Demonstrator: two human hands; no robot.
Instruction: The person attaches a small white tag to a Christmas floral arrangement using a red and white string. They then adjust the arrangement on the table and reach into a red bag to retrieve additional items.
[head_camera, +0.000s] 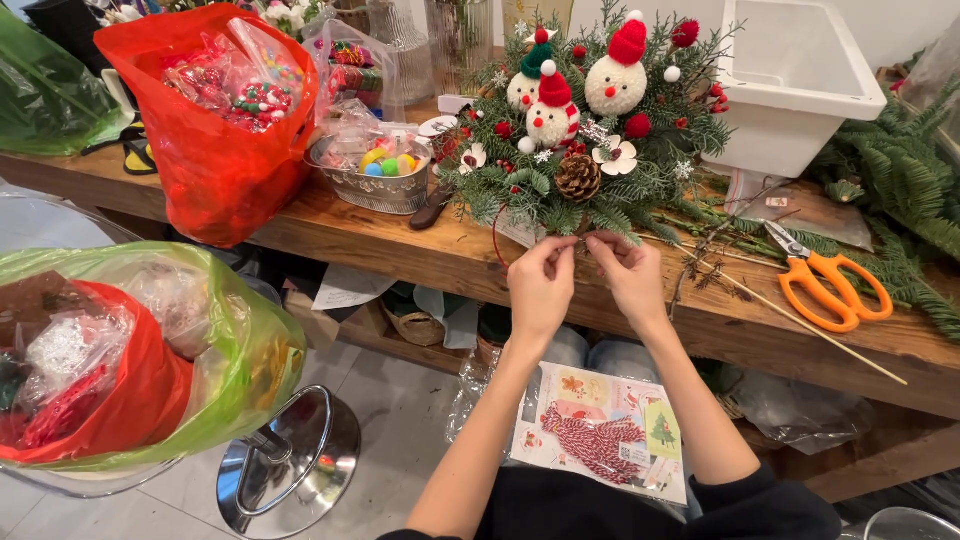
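Table (420, 255): long wooden slab, runs left to right across the view, front edge toward the person.
Red bag (215, 150): big plastic sack standing on table at left, mouth open upward, wrapped sweets/trinkets inside.
Green bag (215, 330): on a stool (290, 470) below the table edge, lower left; a red bag sits inside it.
White tub (790, 80): plastic bin, table upper right, tilted, open side toward camera.
Fir branches (900, 180): loose greenery at far right of table.
Xmas arrangement (585, 140): fir bouquet w/ three snowman heads in red and green hats, red berries, white flowers, pine cone (578, 177) at front. Stands at the table's front edge, centre; long axis roughly upright, top leaning away from the person, base toward the hands.
Silver dish (375, 185): metal tray w/ coloured balls, just left of the arrangement.
Scissors (830, 285): orange handles, lying flat right of the hands, blades pointing up-left toward the arrangement, handles toward the lower right.
Craft packet (600, 430): clear pack w/ red-white twine and stickers, on the person's lap.
Thin stick (800, 320): lies diagonal, upper left to lower right, under the scissors.
L hand (540, 285): fingers nearly closed, tips pinched at the base of the arrangement; can't tell exactly what's pinched, too small.
R hand (628, 275): just beside L hand, fingertips pinched together at the same spot under the lowest sprigs; item held not discernible.
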